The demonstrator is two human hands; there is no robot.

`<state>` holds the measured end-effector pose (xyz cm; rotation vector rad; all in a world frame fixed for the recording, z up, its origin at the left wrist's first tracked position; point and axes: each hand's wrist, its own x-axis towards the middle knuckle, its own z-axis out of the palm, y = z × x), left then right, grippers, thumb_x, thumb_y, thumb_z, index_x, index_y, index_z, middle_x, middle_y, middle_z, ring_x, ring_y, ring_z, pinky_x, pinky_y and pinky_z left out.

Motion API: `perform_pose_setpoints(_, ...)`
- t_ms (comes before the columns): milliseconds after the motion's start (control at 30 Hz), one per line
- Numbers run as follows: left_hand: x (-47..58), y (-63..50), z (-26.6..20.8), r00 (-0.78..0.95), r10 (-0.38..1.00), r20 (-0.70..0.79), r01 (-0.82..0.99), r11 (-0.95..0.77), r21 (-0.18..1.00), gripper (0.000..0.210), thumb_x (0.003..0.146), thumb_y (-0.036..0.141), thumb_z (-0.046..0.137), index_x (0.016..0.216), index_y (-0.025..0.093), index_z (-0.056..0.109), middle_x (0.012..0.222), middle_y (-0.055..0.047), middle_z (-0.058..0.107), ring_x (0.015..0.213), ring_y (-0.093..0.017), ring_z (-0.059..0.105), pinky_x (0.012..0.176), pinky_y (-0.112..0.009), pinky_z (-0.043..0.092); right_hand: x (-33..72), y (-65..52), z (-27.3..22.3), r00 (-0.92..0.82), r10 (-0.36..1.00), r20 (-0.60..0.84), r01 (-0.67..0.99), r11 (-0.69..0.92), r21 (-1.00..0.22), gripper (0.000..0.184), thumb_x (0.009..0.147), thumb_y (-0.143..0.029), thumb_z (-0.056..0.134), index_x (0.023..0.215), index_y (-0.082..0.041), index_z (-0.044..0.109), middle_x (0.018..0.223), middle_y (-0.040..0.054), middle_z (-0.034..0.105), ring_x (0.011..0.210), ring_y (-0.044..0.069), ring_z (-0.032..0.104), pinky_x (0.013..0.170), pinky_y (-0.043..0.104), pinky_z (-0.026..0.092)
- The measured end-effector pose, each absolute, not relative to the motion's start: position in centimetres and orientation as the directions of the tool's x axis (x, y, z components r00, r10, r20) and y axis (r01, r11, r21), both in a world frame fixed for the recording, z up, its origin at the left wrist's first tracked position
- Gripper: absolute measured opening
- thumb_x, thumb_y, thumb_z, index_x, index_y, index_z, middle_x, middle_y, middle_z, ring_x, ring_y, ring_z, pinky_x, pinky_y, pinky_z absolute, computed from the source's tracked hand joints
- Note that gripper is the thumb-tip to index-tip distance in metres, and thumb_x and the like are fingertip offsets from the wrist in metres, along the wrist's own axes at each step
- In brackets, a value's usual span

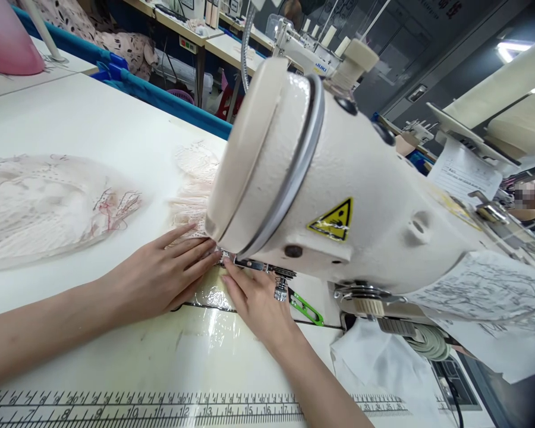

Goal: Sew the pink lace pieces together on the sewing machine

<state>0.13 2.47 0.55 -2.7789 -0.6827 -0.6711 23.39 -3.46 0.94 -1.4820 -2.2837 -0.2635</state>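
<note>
A cream sewing machine [267, 160] stands over the table, its head hiding most of the needle area. My left hand [173, 267] lies flat with fingers stretched out, pressing on a pale pink gathered lace fabric [189, 202] left of the machine head. Close to the presser foot, my right hand [254, 297] reaches under the head, thumb and index finger pointing at the fabric's edge. Its other fingers are hidden behind the machine parts, so its grip does not show. Green-handled thread snips [307, 307] lie just right of my right hand.
A sheer white lace piece [49, 202] with loose red threads lies on the left of the white table [129, 125]. A printed ruler [160, 407] runs along the front edge. White cloth [378, 356] hangs at the right. Further sewing machines [301, 50] stand behind.
</note>
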Motion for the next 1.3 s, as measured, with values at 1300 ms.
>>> perform_pose_setpoints(1300,0.5,2.6,0.6,0.745,0.471,0.473,0.521,-0.853,0.030,0.036,0.105,0.022,0.038,0.125,0.020,0.068,0.129,-0.010,0.074,0.122,-0.028,0.068,0.129,-0.056,0.029,22.5,-3.8,2.1,-0.308,0.885,0.349,0.914,0.377,-0.148,0.031,0.107,-0.047,0.055,0.122,-0.029,0.076,0.086,0.0028,0.078,0.087,0.025,0.076,0.072,0.033,0.058)
